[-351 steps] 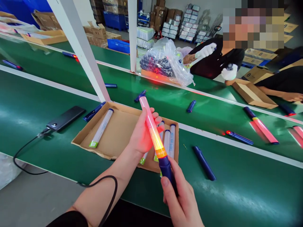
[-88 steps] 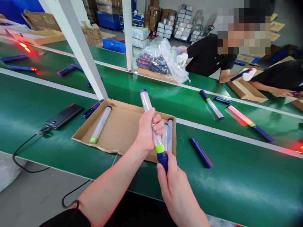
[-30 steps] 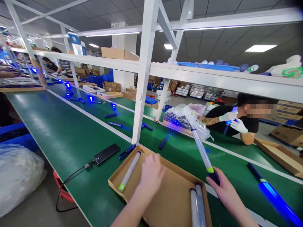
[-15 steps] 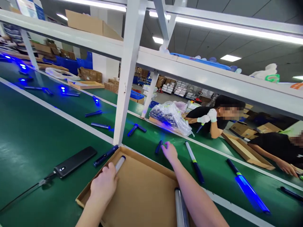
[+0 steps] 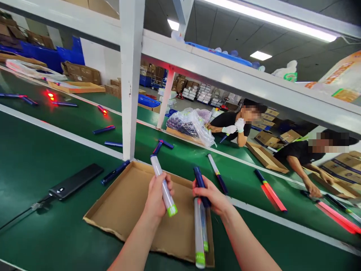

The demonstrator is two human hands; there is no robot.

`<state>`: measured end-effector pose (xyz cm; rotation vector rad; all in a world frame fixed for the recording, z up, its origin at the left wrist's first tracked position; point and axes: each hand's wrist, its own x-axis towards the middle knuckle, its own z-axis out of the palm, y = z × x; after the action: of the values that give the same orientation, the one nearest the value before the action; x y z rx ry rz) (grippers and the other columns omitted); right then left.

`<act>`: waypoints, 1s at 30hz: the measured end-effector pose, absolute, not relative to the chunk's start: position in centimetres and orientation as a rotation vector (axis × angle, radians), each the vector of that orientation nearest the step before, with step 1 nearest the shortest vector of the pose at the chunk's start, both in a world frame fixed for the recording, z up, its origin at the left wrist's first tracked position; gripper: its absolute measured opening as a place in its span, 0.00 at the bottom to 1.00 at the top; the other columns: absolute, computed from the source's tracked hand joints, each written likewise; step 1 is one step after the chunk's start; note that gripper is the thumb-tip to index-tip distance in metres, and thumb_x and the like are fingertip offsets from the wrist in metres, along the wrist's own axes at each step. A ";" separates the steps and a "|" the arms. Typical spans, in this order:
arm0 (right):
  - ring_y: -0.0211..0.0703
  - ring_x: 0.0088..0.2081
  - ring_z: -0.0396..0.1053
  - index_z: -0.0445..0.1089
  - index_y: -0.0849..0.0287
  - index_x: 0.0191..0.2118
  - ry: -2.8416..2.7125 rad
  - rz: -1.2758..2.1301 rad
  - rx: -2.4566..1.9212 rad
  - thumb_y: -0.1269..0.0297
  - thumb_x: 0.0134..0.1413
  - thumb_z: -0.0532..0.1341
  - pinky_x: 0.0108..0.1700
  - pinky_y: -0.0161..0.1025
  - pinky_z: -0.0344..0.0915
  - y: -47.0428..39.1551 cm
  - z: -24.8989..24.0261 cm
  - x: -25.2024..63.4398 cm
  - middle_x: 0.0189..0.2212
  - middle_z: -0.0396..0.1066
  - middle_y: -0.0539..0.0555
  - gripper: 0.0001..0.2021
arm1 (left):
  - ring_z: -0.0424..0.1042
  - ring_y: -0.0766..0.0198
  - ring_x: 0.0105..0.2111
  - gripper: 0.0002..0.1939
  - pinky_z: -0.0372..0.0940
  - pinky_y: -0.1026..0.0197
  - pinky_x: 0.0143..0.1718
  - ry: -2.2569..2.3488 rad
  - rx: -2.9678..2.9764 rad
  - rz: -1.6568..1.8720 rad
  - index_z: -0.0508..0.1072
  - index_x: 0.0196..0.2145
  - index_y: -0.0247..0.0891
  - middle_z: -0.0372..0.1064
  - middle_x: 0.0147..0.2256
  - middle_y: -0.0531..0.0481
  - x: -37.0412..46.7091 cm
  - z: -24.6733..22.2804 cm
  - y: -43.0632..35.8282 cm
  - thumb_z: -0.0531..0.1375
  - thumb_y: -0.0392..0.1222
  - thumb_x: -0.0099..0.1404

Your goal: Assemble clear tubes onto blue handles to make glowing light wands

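Note:
My left hand (image 5: pixel 158 194) is closed around a white translucent tube (image 5: pixel 156 166) with a bright green end, tilted over the cardboard tray (image 5: pixel 118 203). In my right hand (image 5: pixel 214 194) is a dark blue flashlight handle (image 5: pixel 199 177), held above the tray's right side. Beneath that hand, two more tubes (image 5: pixel 199 235) with green ends lie along the tray's right wall. Outside the tray's far left corner rests another dark blue handle (image 5: pixel 115 173). A white tube joined to a blue handle (image 5: pixel 216 171) lies on the green belt, to the right of my right hand.
A black power bank (image 5: pixel 76 181) with a cable lies on the green surface at left. A white post (image 5: pixel 129 82) rises behind the tray, carrying a shelf beam. Several blue handles and red-lit sticks (image 5: pixel 274 195) lie along the belt. Two co-workers (image 5: pixel 228 122) are across it.
My left hand has lifted the tube out of the tray. My right hand has picked the blue handle off the belt and drawn it back. The lights turned from blue to red.

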<state>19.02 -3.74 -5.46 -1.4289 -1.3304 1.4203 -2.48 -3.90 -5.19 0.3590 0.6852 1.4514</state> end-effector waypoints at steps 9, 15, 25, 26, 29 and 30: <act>0.48 0.38 0.74 0.56 0.51 0.74 -0.997 1.538 -1.614 0.26 0.59 0.62 0.50 0.49 0.72 -24.0 -5.2 15.8 0.41 0.74 0.53 0.47 | 0.59 0.73 0.22 0.18 0.59 0.74 0.16 0.446 0.163 1.321 0.67 0.35 0.38 0.61 0.30 0.57 2.8 -3.2 -6.2 0.62 0.54 0.75; 0.49 0.36 0.75 0.59 0.51 0.73 -0.983 1.504 -1.571 0.32 0.61 0.64 0.45 0.49 0.74 -25.3 -6.1 16.1 0.45 0.73 0.56 0.43 | 0.66 0.71 0.26 0.14 0.67 0.70 0.22 0.402 0.171 1.278 0.71 0.41 0.37 0.63 0.33 0.55 4.3 -2.7 -8.8 0.59 0.52 0.78; 0.49 0.34 0.74 0.54 0.46 0.77 -1.122 1.492 -1.649 0.32 0.69 0.53 0.41 0.47 0.76 -26.5 -6.1 16.3 0.38 0.72 0.53 0.39 | 0.62 0.70 0.23 0.16 0.57 0.72 0.15 0.396 0.126 1.234 0.71 0.41 0.40 0.56 0.28 0.57 4.2 -1.5 -9.4 0.52 0.52 0.81; 0.51 0.37 0.76 0.55 0.47 0.77 -1.170 1.451 -1.662 0.33 0.70 0.53 0.44 0.49 0.77 -26.4 -5.9 16.2 0.41 0.75 0.55 0.38 | 0.62 0.70 0.23 0.17 0.57 0.72 0.15 0.365 0.111 1.229 0.71 0.40 0.40 0.56 0.28 0.57 4.2 -1.5 -9.4 0.52 0.54 0.80; 0.59 0.59 0.74 0.58 0.48 0.75 -1.422 1.192 -1.637 0.42 0.74 0.53 0.62 0.54 0.71 -26.0 -5.7 16.1 0.61 0.74 0.60 0.32 | 0.61 0.70 0.24 0.18 0.57 0.72 0.15 0.326 0.104 1.261 0.71 0.41 0.40 0.56 0.29 0.57 4.2 -1.5 -9.6 0.54 0.57 0.79; 0.58 0.66 0.69 0.59 0.49 0.75 -1.505 1.097 -1.610 0.45 0.75 0.52 0.68 0.54 0.66 -25.9 -5.8 16.1 0.66 0.70 0.59 0.29 | 0.61 0.70 0.25 0.19 0.57 0.73 0.15 0.335 0.111 1.278 0.71 0.42 0.40 0.56 0.30 0.56 4.2 -1.6 -9.8 0.54 0.58 0.79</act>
<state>16.10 -25.92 -5.76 -1.6095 -1.5054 1.0968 4.20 -9.75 -1.58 0.1110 0.3355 1.2784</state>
